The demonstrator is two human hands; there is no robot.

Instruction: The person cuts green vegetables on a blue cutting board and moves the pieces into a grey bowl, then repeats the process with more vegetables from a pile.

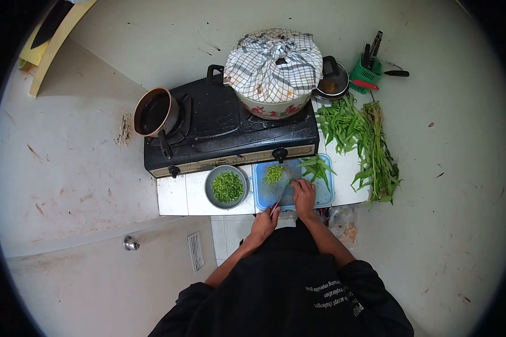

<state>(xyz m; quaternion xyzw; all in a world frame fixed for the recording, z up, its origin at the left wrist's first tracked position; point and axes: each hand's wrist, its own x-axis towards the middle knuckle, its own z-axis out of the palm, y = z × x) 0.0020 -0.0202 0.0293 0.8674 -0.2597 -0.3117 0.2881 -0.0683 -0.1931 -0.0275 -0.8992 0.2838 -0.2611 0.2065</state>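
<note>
My left hand (pixel 263 224) is wrapped round the handle of a knife (pixel 279 198), whose blade points up across the blue cutting board (pixel 257 194). On the board's right side my right hand (pixel 304 196) is closed, fingers curled, over green stems that only partly show at its fingertips. Just above it lie uncut green leaves (pixel 317 168). A small heap of chopped greens (pixel 274 174) sits near the board's upper left. Left of the board, a round grey bowl (pixel 208 188) holds more chopped greens (pixel 227 187).
Behind the board stands a black two-burner stove (pixel 213 115) with a saucepan (pixel 136 121) and a large cloth-covered pot (pixel 272 109). Leafy bunches (pixel 371 140) lie on the right counter. A small pan (pixel 332 85) and green utensil basket (pixel 365 73) are behind them.
</note>
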